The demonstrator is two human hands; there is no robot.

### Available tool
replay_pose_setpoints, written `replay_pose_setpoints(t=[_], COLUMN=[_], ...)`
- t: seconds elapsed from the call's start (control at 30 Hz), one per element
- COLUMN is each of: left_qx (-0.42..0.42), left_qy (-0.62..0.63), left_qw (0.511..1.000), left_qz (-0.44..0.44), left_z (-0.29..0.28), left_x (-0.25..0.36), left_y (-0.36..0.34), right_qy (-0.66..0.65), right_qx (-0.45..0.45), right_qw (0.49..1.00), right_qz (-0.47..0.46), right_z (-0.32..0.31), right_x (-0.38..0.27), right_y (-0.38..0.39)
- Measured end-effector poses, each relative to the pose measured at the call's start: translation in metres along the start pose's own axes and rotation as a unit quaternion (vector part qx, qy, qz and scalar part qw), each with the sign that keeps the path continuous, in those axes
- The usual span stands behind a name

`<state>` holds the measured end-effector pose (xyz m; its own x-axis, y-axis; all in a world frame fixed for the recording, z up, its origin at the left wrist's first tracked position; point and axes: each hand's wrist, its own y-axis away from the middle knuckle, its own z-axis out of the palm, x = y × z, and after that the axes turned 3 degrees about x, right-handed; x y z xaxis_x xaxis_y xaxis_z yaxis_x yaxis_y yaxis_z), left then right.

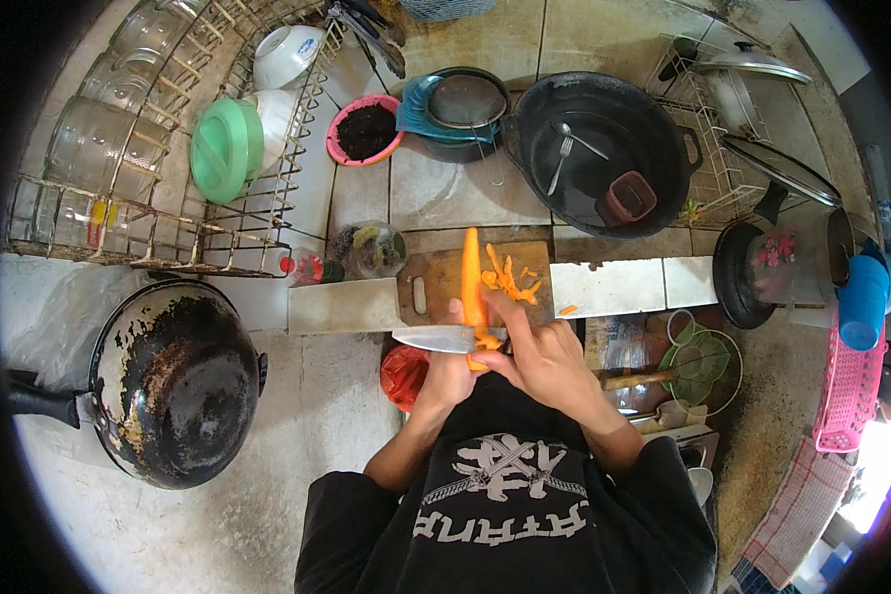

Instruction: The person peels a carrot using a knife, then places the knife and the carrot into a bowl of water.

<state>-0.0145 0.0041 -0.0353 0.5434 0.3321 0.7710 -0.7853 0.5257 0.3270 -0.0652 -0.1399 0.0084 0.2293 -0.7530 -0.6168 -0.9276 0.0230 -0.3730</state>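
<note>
Fingers of the left hand [448, 376] hold the carrot [471, 265] near its lower end, over the cutting board [431, 265]; those of the right hand [549, 358] grip the knife [434, 339], handle hidden. Best keep the blade shallow, strokes light, skin clear of the edge

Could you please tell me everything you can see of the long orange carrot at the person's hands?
The long, tapering orange carrot looks smooth and largely peeled, its narrower end pointing away from the person. It extends over the brown wooden cutting board, beside loose orange peelings. The bare left hand and bare right hand meet around its near part, where the silver knife blade lies crosswise; the fingers hide the exact contact there.
</note>
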Motion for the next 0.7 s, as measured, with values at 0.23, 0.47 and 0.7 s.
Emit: replay_pose_setpoints(t=[0.23, 0.47, 0.7], left_qx=[-0.052, -0.028, -0.015], left_qy=[0.027, 0.026, -0.153], left_qw=[0.998, 0.998, 0.988], left_qz=[-0.023, -0.047, -0.029], left_z=[0.004, -0.004, -0.011], left_x=[0.003, 0.007, -0.007], left_y=[0.003, 0.002, 0.002], right_qy=[-0.001, 0.01, 0.022], right_qx=[-0.049, -0.061, -0.017], right_qw=[0.998, 0.996, 0.999], right_qz=[0.041, 0.06, 0.044], right_z=[-0.013, -0.013, -0.008], right_x=[-0.003, 0.0, 0.006], right_y=[-0.009, -0.008, -0.011])
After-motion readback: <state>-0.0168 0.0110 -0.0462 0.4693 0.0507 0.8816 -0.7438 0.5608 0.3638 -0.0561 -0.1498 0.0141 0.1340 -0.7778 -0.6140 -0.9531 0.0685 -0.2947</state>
